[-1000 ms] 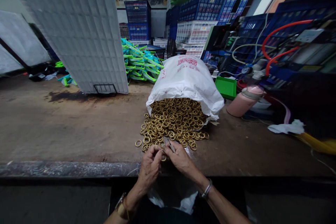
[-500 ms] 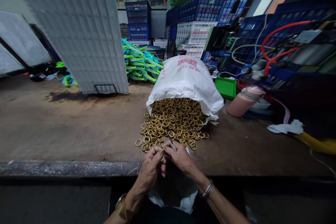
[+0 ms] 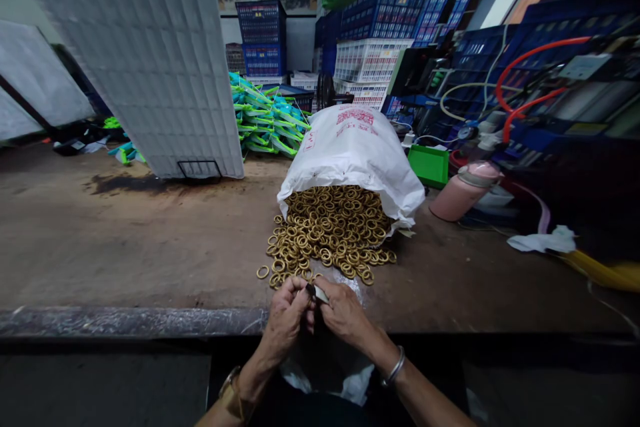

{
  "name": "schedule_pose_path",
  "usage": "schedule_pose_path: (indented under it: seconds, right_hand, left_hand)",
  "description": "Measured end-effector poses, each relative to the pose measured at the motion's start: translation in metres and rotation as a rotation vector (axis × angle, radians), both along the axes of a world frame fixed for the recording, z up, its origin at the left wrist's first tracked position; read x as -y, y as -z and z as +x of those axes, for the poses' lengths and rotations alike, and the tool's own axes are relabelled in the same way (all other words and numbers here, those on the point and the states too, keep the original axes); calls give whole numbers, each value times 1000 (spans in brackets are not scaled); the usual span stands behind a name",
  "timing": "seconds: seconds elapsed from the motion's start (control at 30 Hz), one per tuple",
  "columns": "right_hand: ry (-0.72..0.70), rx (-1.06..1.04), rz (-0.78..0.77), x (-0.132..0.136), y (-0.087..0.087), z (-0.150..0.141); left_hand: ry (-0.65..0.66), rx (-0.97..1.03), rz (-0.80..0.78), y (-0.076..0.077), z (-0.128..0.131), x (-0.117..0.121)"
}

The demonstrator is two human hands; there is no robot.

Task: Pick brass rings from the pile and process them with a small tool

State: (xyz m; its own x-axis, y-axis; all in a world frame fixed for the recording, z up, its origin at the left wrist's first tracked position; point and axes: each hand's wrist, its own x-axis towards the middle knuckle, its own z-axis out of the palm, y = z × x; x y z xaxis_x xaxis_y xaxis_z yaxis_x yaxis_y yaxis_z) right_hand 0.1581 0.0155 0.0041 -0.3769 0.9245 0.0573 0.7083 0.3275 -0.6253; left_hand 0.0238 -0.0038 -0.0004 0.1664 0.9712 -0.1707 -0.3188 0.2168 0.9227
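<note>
Loose brass-coloured rings (image 3: 305, 240) spill from the mouth of a white woven sack (image 3: 350, 147) lying on its side. Just in front of that heap, near the bench edge, my two hands meet. My left hand (image 3: 285, 317) is closed in a pinch on a brass ring, now mostly hidden by the fingers. Gripped in my right hand (image 3: 347, 310) is a small slim tool (image 3: 321, 294) with a pale body and a dark end. That dark end touches or lies over the left fingertips. The tool's exact kind does not show.
A tall white padded panel (image 3: 150, 73) stands left on the wooden bench (image 3: 125, 247). Behind are green and blue plastic pieces (image 3: 270, 120) and stacked crates (image 3: 375, 10). To the right are a green tray (image 3: 429, 165), a pink bottle (image 3: 463, 193) and red hoses (image 3: 530, 73).
The tool in my right hand has swung from pointing up and away to pointing left, onto the left fingertips. The ring seen below the left fingers is now covered. The sack stays put.
</note>
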Motion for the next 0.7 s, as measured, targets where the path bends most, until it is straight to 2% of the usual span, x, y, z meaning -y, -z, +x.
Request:
schedule_pose_path:
  seconds: [0.23,0.33,0.5,0.6,0.7]
  right_hand:
    - [-30,94,5,-1,-3,-1]
    - [43,176,38,-4,1,0]
    - [223,273,25,-15,6,13]
    - [242,232,49,-17,7,18]
    - [235,131,62,-15,10,15]
  left_hand:
    - [15,9,2,1,-3,0]
    - [27,50,-6,0,-3,3]
    - [75,231,-67,-15,-8,11]
    - [35,338,-152,-18,-15,11]
    - [-43,361,-226,-13,-21,8]
